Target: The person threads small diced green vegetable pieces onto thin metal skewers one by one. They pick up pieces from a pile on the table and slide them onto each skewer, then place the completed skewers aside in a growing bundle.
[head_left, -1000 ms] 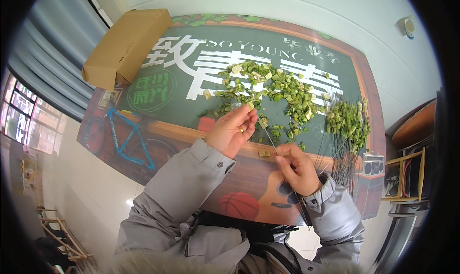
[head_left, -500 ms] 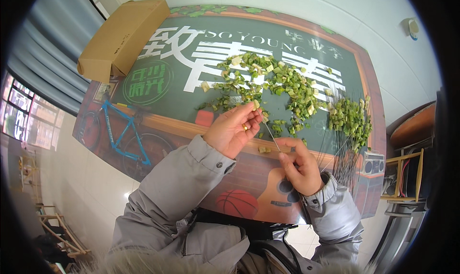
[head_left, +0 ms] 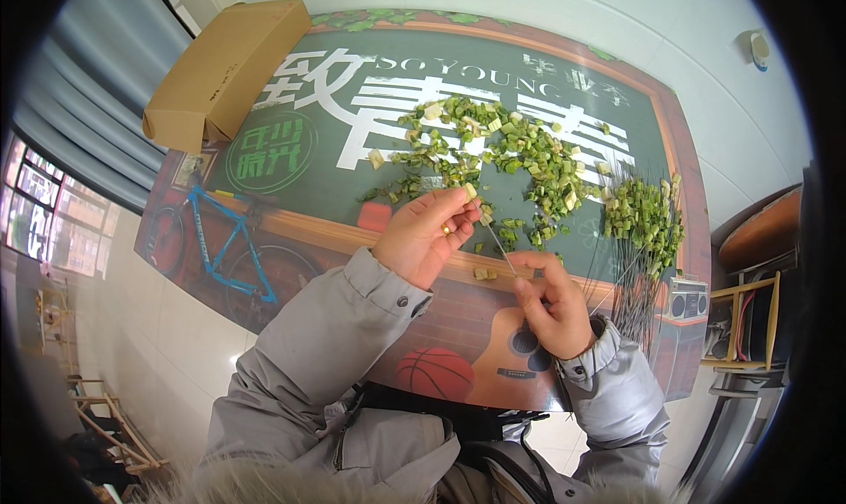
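two hands are at work near the front edge of the table: one left hand and one right hand, with one thin skewer between them and one small pale-green piece at the left fingertips. one cardboard box sits at the far left corner, and one spread of loose green pieces, too many to count, covers the middle. one bundle of loaded skewers lies by the right edge, their number unclear.
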Demonstrator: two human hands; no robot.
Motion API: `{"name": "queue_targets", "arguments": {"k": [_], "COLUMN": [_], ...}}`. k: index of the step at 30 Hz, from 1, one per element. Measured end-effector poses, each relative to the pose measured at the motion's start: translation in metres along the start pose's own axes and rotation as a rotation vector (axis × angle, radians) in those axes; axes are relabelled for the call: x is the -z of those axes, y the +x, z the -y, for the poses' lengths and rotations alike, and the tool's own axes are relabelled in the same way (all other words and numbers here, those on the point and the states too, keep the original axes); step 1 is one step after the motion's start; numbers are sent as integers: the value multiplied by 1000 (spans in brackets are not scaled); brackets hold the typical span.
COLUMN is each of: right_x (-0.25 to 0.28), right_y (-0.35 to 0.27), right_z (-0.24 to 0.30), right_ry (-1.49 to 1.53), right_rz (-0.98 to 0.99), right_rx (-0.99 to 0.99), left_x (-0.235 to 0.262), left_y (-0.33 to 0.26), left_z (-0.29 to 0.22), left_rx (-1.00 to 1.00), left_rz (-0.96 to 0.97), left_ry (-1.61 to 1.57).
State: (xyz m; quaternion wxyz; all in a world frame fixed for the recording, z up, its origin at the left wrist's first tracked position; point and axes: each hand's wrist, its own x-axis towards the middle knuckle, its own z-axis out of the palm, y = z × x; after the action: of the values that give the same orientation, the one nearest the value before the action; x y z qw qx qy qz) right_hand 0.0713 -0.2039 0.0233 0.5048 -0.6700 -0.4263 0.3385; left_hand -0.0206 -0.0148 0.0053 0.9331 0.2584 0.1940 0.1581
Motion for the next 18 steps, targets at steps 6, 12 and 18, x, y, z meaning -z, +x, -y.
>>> {"name": "queue_targets", "arguments": {"k": [6,12,18], "right_x": [-4,-4,-3], "right_y": [-3,-4,0], "right_z": [-1,-4,-5], "right_ry": [72,37,103], "right_rz": [-43,-111,-116], "right_rx": [9,-44,-9], "left_x": [3,-4,-6], "left_y": [2,-8,-8], "left_z": [4,23,31], "left_rx": [-79,-54,-67], "left_rz": [10,76,130], "left_ry": [74,416,377]}}
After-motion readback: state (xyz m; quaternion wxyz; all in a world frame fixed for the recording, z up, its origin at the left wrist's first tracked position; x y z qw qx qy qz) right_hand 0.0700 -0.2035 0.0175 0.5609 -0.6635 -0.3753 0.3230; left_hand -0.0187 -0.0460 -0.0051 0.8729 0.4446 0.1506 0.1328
